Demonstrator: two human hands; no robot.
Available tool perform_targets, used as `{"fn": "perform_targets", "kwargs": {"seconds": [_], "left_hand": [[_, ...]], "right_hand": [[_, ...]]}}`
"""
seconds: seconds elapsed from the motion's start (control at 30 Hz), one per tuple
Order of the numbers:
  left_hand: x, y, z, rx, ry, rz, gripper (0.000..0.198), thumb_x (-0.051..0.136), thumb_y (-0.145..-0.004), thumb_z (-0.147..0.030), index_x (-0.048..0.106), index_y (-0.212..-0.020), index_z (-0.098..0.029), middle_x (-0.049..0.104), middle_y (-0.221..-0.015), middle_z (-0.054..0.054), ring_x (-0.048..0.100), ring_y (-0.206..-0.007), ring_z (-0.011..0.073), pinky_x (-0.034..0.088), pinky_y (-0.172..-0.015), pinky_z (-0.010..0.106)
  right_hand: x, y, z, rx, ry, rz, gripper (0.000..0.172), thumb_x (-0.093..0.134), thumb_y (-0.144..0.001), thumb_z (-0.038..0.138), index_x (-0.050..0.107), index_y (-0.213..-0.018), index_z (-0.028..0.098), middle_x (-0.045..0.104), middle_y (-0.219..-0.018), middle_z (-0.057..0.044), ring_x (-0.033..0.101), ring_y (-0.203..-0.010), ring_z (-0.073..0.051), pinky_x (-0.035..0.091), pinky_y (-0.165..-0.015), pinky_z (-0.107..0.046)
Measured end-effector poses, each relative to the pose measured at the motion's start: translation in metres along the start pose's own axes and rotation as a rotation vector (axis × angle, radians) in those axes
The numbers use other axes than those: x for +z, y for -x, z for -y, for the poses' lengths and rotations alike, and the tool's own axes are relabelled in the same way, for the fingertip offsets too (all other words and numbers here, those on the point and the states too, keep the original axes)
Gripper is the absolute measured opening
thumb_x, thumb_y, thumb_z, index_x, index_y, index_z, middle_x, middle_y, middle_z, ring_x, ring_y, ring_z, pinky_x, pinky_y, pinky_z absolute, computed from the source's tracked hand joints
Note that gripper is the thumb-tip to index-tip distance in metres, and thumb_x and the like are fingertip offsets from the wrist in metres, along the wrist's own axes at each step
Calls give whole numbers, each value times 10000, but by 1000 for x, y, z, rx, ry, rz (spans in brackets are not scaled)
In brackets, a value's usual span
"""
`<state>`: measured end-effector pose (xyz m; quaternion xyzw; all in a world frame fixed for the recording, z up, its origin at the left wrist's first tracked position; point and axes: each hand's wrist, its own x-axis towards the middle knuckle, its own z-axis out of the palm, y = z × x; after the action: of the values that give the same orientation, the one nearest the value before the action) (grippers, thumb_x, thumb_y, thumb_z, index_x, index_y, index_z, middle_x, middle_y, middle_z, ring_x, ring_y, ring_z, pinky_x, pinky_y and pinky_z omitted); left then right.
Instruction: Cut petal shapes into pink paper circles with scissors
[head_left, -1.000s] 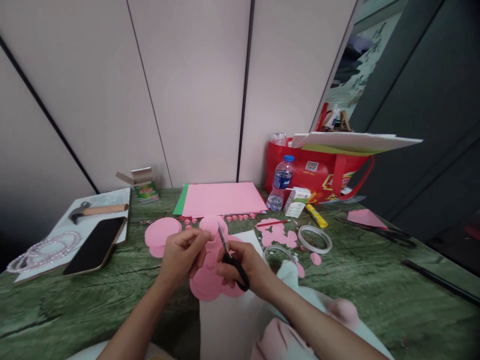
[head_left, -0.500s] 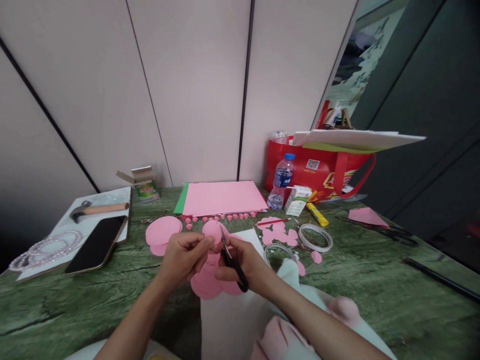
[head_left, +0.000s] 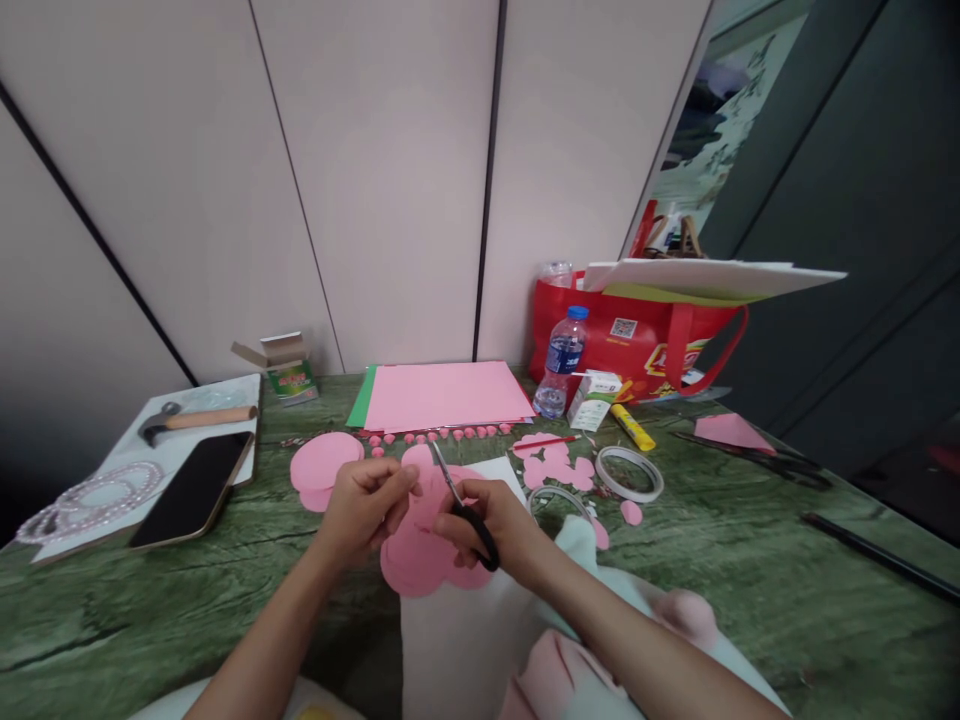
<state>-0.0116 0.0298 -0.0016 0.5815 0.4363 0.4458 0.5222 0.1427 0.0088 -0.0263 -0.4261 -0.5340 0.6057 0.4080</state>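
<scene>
Between thumb and fingers, my left hand (head_left: 373,503) pinches a small pink paper circle (head_left: 418,458), held up above the table. My right hand (head_left: 487,520) is closed round the black handles of a pair of scissors (head_left: 454,490). The blades point up and away, just right of the paper circle and apart from it. Below both hands lies a large pink paper flower shape (head_left: 409,565), partly covered by them, on a white sheet (head_left: 465,640). A pile of pink paper circles (head_left: 327,465) rests left of my left hand.
Behind are a row of small pink rolls (head_left: 442,433) and stacked pink sheets (head_left: 450,392). Tape rolls (head_left: 630,474), pink scraps (head_left: 555,470), a glue stick (head_left: 633,427), a bottle (head_left: 562,360) and a red bag (head_left: 622,350) stand right. A phone (head_left: 196,488) and hammer (head_left: 199,418) lie left.
The scissors have moved off the paper circle and their blades now tilt further left. My left hand still pinches the circle, which has turned and shows narrower.
</scene>
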Motion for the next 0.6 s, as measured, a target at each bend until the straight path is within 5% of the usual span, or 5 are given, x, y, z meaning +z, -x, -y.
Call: {"fn": "perform_targets", "kwargs": {"seconds": [0.17, 0.3, 0.47, 0.6], "left_hand": [[0, -2, 0, -28, -61, -26, 287, 525, -718, -365, 529, -551, -131, 380, -280, -78, 235, -212, 14, 133, -244, 128], [1, -4, 3, -48, -185, 98, 290, 498, -734, -381, 558, -596, -133, 406, -313, -79, 273, -216, 16, 162, -243, 121], [8, -2, 7, -84, -323, 266, 319, 460, -743, -401, 535, -581, -137, 409, -335, -73, 307, -228, 32, 203, -252, 133], [8, -6, 13, -12, -495, 267, 350, 427, -753, -425, 523, -563, -146, 441, -372, -56, 353, -259, 52, 245, -287, 158]], "right_hand": [[-1, -4, -3, -66, -101, -44, 288, 643, -617, 402, 509, -649, 150, 476, -388, 71, 439, -323, -60, 376, -363, -185], [-5, -9, -4, -161, -158, -175, 303, 637, -628, 406, 512, -742, 155, 554, -513, 28, 530, -453, -96, 411, -446, -212], [-13, -13, -8, -154, -83, -168, 387, 690, -552, 394, 495, -800, 170, 540, -470, 52, 554, -460, -126, 410, -451, -228], [-15, -18, -9, -133, -2, -220, 382, 685, -540, 397, 499, -779, 165, 532, -459, 56, 528, -424, -114, 390, -411, -216]]}}
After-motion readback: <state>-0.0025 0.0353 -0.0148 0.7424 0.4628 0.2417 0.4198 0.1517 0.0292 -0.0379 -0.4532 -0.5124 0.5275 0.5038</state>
